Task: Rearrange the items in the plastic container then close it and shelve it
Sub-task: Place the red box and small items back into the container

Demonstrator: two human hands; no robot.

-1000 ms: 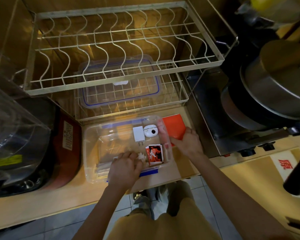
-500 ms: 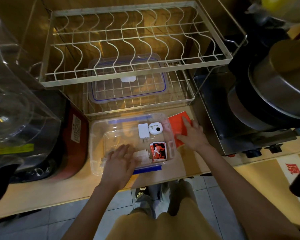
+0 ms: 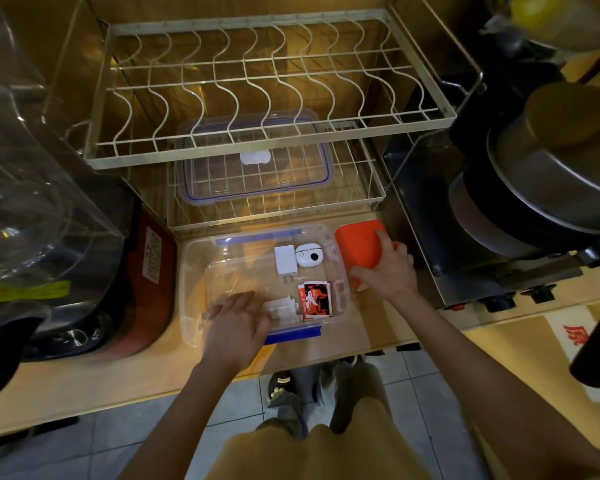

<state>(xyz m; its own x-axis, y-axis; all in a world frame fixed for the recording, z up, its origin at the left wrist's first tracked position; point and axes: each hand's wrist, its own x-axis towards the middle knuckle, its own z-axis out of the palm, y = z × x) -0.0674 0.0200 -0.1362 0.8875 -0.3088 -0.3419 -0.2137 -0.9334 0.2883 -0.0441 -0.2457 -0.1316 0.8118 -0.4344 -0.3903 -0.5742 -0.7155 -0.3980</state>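
Two hands were seen at the open container (image 3: 194,271): the right hand (image 3: 383,271), nearer the orange box (image 3: 359,245), was curled round it just outside the right wall, while the left hand (image 3: 238,318) was laid flat, fingers straight, over white packets (image 3: 283,308) inside.

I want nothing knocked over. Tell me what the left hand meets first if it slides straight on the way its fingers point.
Probably the container's far-left wall. The left hand lies flat inside the plastic container, fingers pointing away and slightly left over bare floor; the white charger sits right of that line. Depth is uncertain.
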